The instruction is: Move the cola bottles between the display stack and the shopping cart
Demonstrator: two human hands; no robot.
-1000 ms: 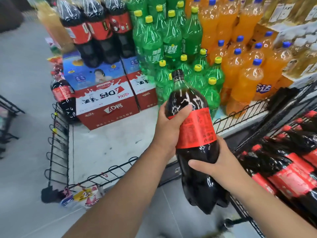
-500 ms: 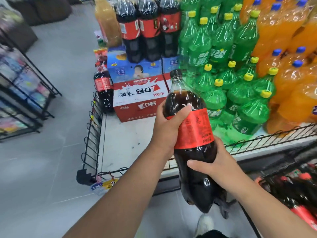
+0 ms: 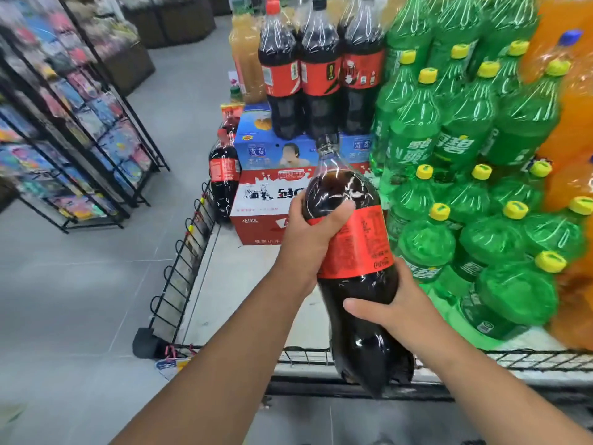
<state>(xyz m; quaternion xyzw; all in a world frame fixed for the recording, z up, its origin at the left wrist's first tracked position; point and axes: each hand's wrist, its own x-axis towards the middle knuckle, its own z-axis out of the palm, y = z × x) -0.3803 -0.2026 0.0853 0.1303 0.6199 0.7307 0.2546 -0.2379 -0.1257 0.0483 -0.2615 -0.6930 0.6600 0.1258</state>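
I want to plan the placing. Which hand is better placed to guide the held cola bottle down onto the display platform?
Probably the left hand: its grip is high on the cola bottle, toward the platform. The right hand holds low, near the green bottles.

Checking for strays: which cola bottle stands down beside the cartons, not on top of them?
The cola bottle at the display's left edge, low beside the red carton; three others stand atop the cartons, and the held bottle is in midair.

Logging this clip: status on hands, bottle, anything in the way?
Left hand grips cola bottle at its shoulder, right hand its lower body. Bottle held in air at wire rail. Green soda bottles close on its right.
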